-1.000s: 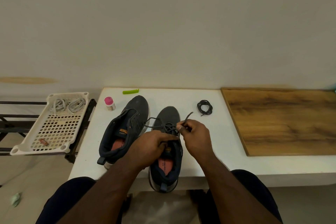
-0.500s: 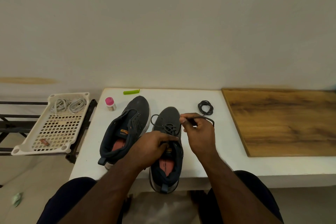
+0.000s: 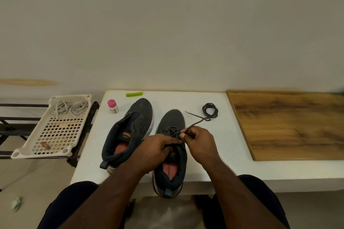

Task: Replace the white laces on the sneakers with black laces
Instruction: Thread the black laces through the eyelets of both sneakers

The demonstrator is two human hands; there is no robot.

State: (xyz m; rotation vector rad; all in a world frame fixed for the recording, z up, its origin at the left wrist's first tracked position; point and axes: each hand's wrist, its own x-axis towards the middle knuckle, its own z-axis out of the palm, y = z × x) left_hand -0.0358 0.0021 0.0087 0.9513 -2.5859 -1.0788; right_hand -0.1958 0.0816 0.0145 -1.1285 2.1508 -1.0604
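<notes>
Two dark grey sneakers stand side by side on the white table (image 3: 219,165). The left sneaker (image 3: 130,132) has no lace. The right sneaker (image 3: 172,156) has a black lace (image 3: 195,121) partly threaded near its toe. My left hand (image 3: 158,148) grips the right sneaker at its tongue and eyelets. My right hand (image 3: 199,141) pinches the black lace just right of the eyelets; its free end runs up and right over the table. A coiled second black lace (image 3: 210,110) lies farther right. Two white laces (image 3: 69,107) lie in a basket.
A white perforated plastic basket (image 3: 54,135) sits on a dark rack left of the table. A small pink-capped bottle (image 3: 113,106) and a green clip (image 3: 134,94) lie at the table's back left. A wooden board (image 3: 290,124) covers the right side.
My right hand has come back down to the eyelets with the lace, after lifting it up and right. The lace end now trails right over the table. My left hand stays.
</notes>
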